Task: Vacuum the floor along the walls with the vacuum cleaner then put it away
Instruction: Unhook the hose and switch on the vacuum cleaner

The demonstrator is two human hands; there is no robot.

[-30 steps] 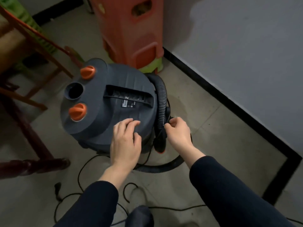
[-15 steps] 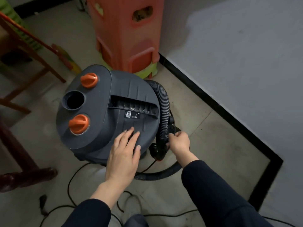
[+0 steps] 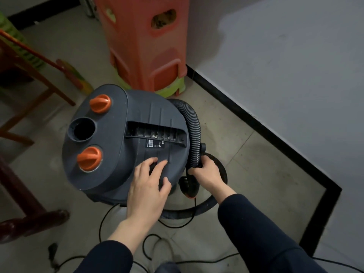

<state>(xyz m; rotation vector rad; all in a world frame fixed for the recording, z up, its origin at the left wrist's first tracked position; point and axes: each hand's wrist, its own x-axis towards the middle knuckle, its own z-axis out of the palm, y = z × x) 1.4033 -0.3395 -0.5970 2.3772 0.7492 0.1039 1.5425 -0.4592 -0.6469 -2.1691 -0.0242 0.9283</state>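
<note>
Well, from the head view the vacuum cleaner stands on the floor right in front of me, filling the middle of the frame and lying at about twelve o'clock from both my wrists. Its lid runs long from nine o'clock, where the two orange knobs and the open port sit, to three o'clock, and the handle slot lies along that same line.

My left hand rests flat on the lid at the canister's six o'clock edge. Its fingers are straight and spread, gripping nothing, and the fingertips stop just short of the handle slot, so this is the hand nearer the slot.

My right hand is at the canister's four o'clock side, fingers curled round the ribbed hose. That hose climbs the three o'clock flank toward one o'clock. Below my hand it loops down over the floor and round the six o'clock side. What the hose end fastens to under my palm I cannot make out.

A thin cord trails loose on the floor toward seven o'clock. The wall and its black skirting run off at two o'clock, and stacked plastic stools stand at twelve, touching or just beside the canister.

I judge the vacuuming done and the stowing in hand. The hose wants settling against the body first, with the left hand only steadying.
</note>
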